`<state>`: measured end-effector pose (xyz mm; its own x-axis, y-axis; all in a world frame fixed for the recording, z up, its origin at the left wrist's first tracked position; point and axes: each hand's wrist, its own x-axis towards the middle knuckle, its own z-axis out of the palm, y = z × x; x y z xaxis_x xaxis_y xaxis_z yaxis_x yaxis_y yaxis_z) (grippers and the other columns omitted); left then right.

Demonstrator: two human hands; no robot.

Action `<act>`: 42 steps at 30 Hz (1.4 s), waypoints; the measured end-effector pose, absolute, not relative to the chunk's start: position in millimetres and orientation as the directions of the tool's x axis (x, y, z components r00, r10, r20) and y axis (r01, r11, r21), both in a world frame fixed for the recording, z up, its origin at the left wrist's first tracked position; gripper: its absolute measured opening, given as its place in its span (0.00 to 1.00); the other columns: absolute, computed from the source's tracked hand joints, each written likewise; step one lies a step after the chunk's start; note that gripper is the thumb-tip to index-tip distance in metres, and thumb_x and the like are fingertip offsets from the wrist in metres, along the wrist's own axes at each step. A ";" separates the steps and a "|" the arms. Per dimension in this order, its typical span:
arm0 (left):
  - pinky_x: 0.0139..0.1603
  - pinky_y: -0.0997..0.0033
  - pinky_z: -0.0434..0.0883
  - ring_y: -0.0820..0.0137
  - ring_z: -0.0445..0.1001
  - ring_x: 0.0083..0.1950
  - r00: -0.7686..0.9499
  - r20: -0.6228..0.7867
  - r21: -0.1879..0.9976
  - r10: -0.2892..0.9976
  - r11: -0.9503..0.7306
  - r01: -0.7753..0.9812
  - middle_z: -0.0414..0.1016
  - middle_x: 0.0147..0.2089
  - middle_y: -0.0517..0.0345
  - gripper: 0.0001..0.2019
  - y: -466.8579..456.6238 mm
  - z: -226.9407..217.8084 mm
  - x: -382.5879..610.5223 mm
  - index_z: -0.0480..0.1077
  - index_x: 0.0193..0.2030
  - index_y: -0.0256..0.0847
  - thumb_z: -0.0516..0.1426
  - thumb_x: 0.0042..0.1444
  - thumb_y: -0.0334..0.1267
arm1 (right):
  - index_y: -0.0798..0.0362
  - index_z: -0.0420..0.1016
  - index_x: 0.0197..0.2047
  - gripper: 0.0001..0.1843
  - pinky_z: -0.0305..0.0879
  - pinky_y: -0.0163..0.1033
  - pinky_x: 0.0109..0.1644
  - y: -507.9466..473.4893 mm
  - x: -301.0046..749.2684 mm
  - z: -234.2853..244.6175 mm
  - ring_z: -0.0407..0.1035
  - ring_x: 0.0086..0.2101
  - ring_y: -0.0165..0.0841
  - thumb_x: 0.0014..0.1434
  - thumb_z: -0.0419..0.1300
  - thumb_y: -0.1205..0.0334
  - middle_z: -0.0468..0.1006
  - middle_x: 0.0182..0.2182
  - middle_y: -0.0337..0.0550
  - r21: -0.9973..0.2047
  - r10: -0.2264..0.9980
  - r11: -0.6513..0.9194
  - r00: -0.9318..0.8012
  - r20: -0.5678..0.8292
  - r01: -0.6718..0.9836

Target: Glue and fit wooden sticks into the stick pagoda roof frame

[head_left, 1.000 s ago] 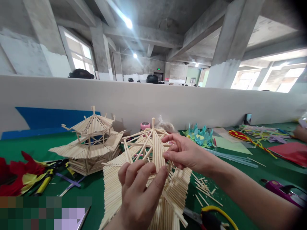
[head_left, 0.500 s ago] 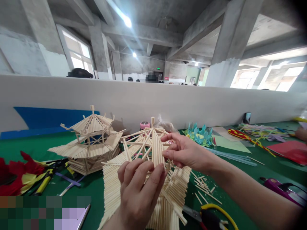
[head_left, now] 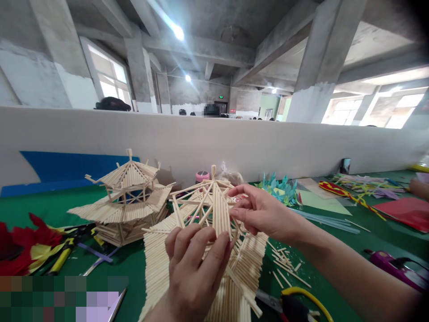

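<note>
In front of me stands a model pavilion (head_left: 157, 264) built of thin wooden sticks, its upper roof partly an open frame with a post at the peak. One roof face carries a row of sticks (head_left: 220, 210) laid side by side. My left hand (head_left: 197, 268) is closed at the lower ends of this row, thumb and fingers pinching them. At the row's right edge is my right hand (head_left: 258, 208), its thumb and curled forefinger apart with nothing visible between them. Whether its fingertips touch the sticks I cannot tell. My left hand hides part of the lower roof.
A second stick pavilion (head_left: 125, 197) stands at left. Scissors (head_left: 301, 304) and loose stick pieces (head_left: 284, 264) lie to the right, with a purple tool (head_left: 392, 266) beyond. Blue paper flowers (head_left: 278, 188) sit behind. Another person's hand (head_left: 420, 188) shows at far right.
My right hand has drawn back slightly to the right from the roof sticks, and its fingers have loosened. My left hand keeps its pinch in the same place.
</note>
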<state>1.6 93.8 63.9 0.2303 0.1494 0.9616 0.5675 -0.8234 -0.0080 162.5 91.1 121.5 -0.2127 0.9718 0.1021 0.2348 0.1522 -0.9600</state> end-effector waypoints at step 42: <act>0.40 0.68 0.64 0.66 0.67 0.40 0.385 0.902 -0.049 0.194 -0.840 0.540 0.73 0.33 0.55 0.12 50.9 44.6 -7.9 0.70 0.38 0.39 0.58 0.48 0.41 | 0.50 0.65 0.29 0.02 0.59 0.31 0.23 17.0 169.0 99.7 0.61 0.22 0.26 0.53 0.54 0.66 0.68 0.22 0.36 -0.710 0.892 0.392 -0.052 0.450 0.586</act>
<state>-7.9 50.9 44.6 0.3847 0.1942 0.9024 0.5400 -0.8402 -0.0494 169.0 17.0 99.7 -0.0518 0.8917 0.4496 0.5855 0.3918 -0.7097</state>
